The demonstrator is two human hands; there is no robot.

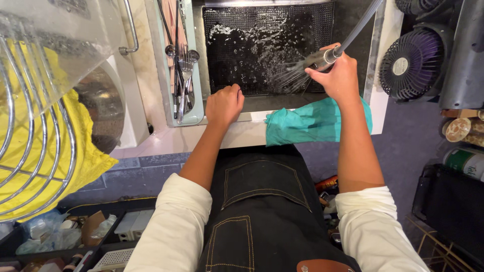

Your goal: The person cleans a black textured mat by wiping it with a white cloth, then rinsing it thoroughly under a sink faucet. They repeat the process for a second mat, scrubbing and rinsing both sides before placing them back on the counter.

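Spray nozzle (322, 58) gripped by right hand (340, 75) fingers (arm raised); left hand (224, 105) fisted on black mesh tray (237, 98).

spray nozzle (322, 59) on clear hose | spraying water | black mesh tray (252, 30) | wet, in sink

Pale green cutlery caddy (194, 108) with metal spoons and forks (182, 60) left of sink. Teal rubber gloves (302, 123) draped over white counter edge (166, 141). Two black round fans (411, 63) at right. Yellow cloth (85, 156) behind curved chrome wire rack (45, 151) at left. Black bin (75, 236) of clutter on floor.
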